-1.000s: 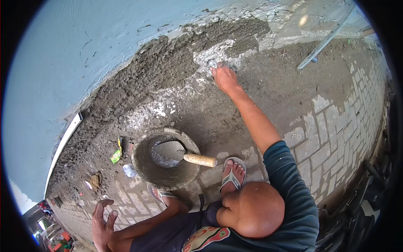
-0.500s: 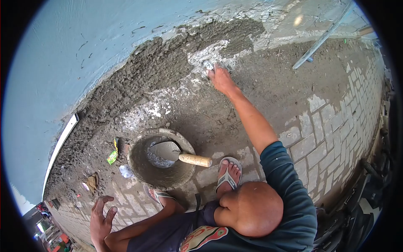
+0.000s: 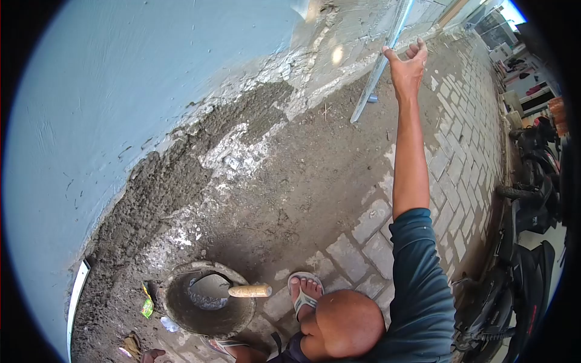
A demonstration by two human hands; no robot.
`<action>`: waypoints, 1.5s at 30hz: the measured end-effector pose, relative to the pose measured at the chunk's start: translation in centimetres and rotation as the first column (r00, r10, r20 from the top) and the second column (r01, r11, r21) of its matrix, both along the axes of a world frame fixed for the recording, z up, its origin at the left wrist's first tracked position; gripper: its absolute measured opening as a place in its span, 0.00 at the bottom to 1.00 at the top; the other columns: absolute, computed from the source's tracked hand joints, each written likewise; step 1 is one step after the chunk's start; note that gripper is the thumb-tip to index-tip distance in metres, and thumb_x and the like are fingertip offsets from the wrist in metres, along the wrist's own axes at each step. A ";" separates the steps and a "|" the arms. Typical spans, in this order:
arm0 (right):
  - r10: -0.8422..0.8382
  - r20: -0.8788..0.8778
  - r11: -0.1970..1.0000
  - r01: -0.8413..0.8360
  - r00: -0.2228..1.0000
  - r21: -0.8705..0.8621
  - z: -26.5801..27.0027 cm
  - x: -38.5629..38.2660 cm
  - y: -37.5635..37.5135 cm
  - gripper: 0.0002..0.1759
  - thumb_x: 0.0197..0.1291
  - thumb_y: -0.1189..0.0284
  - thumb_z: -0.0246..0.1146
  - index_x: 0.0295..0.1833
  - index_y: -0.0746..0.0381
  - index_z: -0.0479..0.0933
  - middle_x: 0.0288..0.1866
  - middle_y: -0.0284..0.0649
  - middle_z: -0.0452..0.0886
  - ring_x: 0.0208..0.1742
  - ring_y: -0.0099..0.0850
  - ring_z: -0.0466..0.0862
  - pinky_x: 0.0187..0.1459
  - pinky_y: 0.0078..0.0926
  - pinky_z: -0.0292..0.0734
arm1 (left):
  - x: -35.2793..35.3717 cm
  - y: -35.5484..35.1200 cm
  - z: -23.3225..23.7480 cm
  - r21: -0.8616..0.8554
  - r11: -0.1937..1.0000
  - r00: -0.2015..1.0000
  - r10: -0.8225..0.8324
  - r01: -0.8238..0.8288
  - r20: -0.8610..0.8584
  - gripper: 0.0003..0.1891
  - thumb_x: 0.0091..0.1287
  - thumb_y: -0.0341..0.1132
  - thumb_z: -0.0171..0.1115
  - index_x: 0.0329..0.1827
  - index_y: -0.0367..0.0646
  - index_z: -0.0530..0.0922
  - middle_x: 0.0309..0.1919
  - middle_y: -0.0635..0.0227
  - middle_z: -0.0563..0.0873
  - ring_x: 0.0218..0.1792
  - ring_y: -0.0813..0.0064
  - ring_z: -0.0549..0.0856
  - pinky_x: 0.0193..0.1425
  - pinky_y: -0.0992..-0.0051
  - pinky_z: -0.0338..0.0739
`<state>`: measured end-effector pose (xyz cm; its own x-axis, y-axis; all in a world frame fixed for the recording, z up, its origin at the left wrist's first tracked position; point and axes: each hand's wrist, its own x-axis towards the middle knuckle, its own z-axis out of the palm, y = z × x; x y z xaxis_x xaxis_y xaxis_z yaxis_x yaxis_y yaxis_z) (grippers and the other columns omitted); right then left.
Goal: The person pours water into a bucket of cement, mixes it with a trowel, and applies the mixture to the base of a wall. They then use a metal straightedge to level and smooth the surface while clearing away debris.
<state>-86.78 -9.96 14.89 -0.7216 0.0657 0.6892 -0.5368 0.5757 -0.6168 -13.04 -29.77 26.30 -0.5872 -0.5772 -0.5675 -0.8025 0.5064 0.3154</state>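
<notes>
My right hand (image 3: 408, 68) reaches out at the upper right, fingers apart, beside a long metal bar (image 3: 382, 66) that leans on the wall; whether they touch is not clear. Only a small part of my left hand (image 3: 152, 356) shows at the bottom edge, its fingers mostly hidden. A round bucket (image 3: 242, 314) stands by my feet, and a trowel with a wooden handle (image 3: 251, 291) rests in it with its blade on grey mix. Rough wet mortar (image 3: 151, 199) covers the lower wall, with a whitish patch (image 3: 236, 151) beside it.
A pale strip (image 3: 77, 302) leans at the lower left. Green and yellow wrappers (image 3: 147, 307) and a clear plastic scrap (image 3: 169, 324) lie near the bucket. Paving bricks (image 3: 375, 221) stretch to the right, where motorcycles (image 3: 532, 181) stand. A short blue piece (image 3: 372, 98) lies by the bar.
My right hand has left the whitish patch, where it held a small object, and moved to the bar, opening. The view has turned right, and my left hand has nearly dropped out of sight.
</notes>
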 end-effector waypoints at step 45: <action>0.991 0.048 0.125 -0.990 0.123 -0.058 14.2 35.2 -17.7 0.30 0.58 0.75 0.70 0.60 0.79 0.66 0.44 0.56 0.82 0.44 0.37 0.86 0.44 0.30 0.85 | 0.5 1.2 1.9 -0.145 0.989 0.977 -0.055 0.025 -0.206 0.12 0.66 0.31 0.65 0.50 0.37 0.77 0.47 0.56 0.83 0.51 0.50 0.82 0.54 0.59 0.76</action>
